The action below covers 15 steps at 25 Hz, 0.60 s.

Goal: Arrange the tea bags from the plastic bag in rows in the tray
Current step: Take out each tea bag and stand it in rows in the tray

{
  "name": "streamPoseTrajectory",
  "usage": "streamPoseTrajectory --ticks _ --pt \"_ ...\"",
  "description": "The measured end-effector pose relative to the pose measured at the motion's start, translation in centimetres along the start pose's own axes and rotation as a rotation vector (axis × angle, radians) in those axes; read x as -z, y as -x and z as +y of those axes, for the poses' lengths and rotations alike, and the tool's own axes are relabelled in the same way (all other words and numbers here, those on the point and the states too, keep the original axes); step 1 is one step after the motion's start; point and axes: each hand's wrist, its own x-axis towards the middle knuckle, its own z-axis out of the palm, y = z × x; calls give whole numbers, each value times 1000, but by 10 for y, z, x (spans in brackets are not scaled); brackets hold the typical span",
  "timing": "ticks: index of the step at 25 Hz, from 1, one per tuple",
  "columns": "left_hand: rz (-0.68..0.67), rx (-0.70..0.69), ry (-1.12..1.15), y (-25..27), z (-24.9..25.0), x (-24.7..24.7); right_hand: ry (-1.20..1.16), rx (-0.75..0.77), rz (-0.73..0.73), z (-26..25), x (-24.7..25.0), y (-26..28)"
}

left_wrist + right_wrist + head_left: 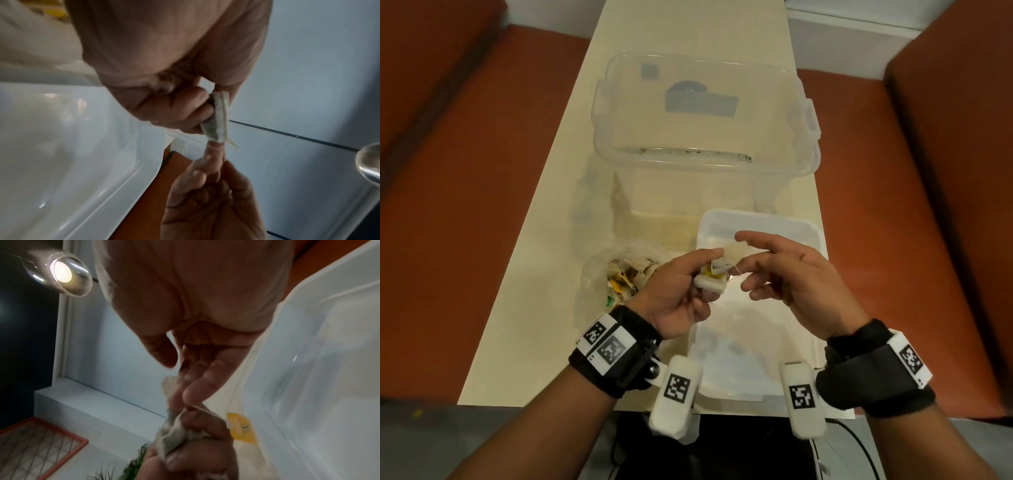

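tray (756, 215) seems open from above; tub (688, 161) behind.

I count two bare hands on my feed: one left hand (678, 291) and one right hand (791, 274). There is one shallow white plastic tray (756, 216), one clear plastic box with side clasps (688, 156), one crumpled clear plastic bag (592, 274) and one cream table (527, 308). The paper tea bags (630, 277) heaped in that bag are too tangled to number. The small clump of tea bags (714, 274) in the left fingers looks like two or three.
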Motion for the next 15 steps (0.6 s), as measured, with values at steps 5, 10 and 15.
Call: streamPoseTrajectory --ticks 5,10,15 --pt "-142 30 -44 4 11 -3 170 -97 -179 5 9 -12" --pt "-89 13 -5 8 27 -4 249 -86 -174 15 6 -10" --pt "27 -54 -62 10 27 -6 295 -57 -88 17 0 -14"
